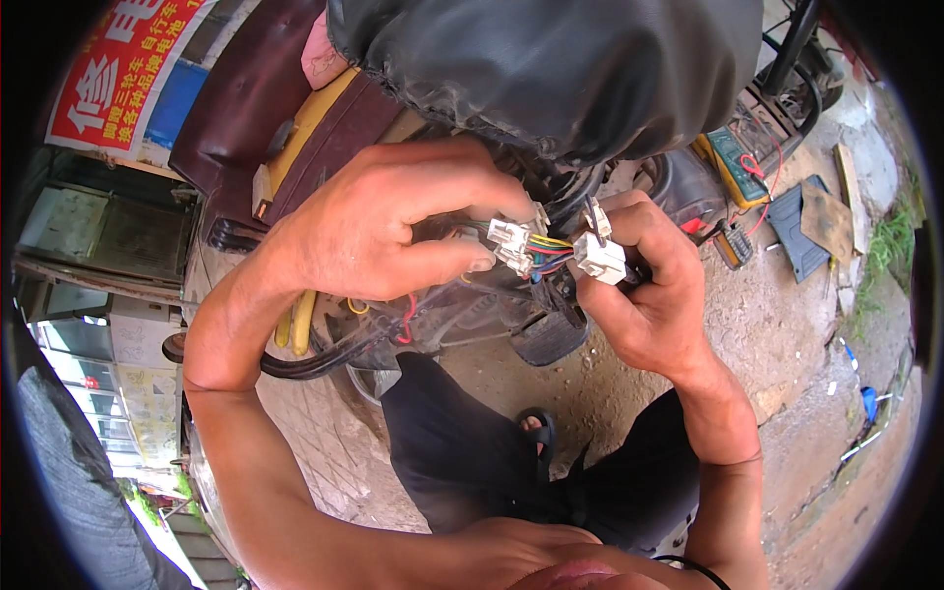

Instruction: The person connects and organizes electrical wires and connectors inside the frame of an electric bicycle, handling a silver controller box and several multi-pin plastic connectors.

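Note:
A bundle of thin coloured wires runs between two sets of white plastic plugs in front of me. My left hand pinches a white wire connector between thumb and fingers. Its counterpart, my right hand, has its fingers curled round another white wire connector. Just above that one sits a smaller white plug, close to the right fingertips. The palm sides of both hands are hidden. Behind the hands is a vehicle with a padded black seat or cover, and its dark pedal shows below the wires.
To the right lies a green and yellow multimeter with red leads. Near it are a dark plastic panel and a piece of cardboard. A maroon padded seat stands far left. A thick black cable curves below my left wrist.

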Demonstrator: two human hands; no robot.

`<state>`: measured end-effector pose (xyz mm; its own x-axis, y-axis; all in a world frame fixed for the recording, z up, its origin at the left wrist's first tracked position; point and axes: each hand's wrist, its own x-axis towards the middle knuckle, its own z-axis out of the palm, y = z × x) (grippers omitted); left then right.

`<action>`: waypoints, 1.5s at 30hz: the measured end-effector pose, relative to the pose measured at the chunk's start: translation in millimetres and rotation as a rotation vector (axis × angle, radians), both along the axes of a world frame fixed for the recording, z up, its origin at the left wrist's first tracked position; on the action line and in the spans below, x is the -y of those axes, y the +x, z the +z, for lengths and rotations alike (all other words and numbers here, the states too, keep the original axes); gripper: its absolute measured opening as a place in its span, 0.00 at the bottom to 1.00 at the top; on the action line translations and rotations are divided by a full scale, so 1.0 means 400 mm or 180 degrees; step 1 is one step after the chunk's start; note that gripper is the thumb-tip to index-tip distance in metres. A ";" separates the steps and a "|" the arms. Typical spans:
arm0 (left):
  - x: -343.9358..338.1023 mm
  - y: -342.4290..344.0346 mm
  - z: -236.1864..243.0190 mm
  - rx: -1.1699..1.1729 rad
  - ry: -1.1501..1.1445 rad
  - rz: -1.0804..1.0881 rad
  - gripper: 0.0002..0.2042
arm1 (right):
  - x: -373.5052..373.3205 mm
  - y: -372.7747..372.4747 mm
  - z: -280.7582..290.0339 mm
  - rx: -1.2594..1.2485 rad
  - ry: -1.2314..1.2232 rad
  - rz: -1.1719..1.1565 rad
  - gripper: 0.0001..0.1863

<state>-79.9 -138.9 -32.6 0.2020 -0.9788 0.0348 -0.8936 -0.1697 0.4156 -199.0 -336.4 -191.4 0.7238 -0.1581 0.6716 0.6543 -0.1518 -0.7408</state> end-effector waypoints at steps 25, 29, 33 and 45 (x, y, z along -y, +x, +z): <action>-0.018 0.018 -0.007 -0.0431 0.0307 0.0118 0.13 | -0.016 -0.002 -0.006 -0.0821 0.0455 0.0348 0.08; -0.016 0.022 -0.012 -0.0376 0.0281 0.0088 0.13 | -0.012 -0.005 -0.003 -0.1112 0.0633 0.0589 0.08; -0.014 0.026 -0.015 -0.0385 0.0241 0.0064 0.13 | -0.011 -0.006 0.000 -0.1340 0.0777 0.0731 0.08; -0.011 0.025 -0.015 -0.0277 0.0239 0.0054 0.11 | -0.005 -0.011 0.020 -0.1595 0.0901 0.1180 0.09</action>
<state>-69.8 -134.6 -38.7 0.2176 -0.9744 -0.0570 -0.8515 -0.2180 0.4769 -203.6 -334.3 -183.4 0.9767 0.0400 0.2108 0.1935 0.2604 -0.9459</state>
